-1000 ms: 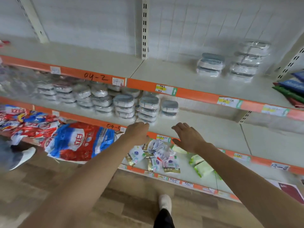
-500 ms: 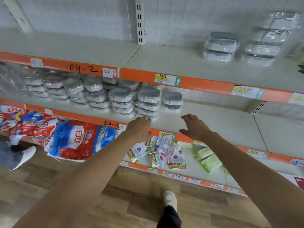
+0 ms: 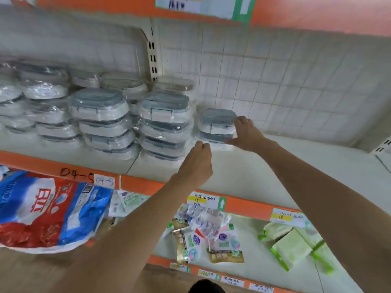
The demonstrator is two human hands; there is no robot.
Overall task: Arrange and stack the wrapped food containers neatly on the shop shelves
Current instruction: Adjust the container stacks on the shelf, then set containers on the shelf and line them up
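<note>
Wrapped grey-lidded food containers stand in stacks on the middle shelf [image 3: 275, 166]. The tall stacks [image 3: 165, 123] fill the left part, several rows deep. At the right end of the row is a short stack of two containers [image 3: 215, 123]. My right hand [image 3: 246, 134] clasps that short stack's right side, fingers at the top corner and thumb at its base. My left hand [image 3: 196, 163] hovers over the shelf just in front of the stack's lower left corner, fingers curled in, holding nothing.
The upper shelf's orange edge [image 3: 296, 11] hangs close overhead. On the lower shelf lie a red-and-blue bag [image 3: 46, 210], small sachets [image 3: 207, 233] and green packs [image 3: 292, 246]. Bare shelf surface extends right of the short stack to a tiled back wall.
I have leaned in much closer to the middle shelf. Both hands moved forward from the shelf's front edge to the short two-container stack, and the right hand now touches it.
</note>
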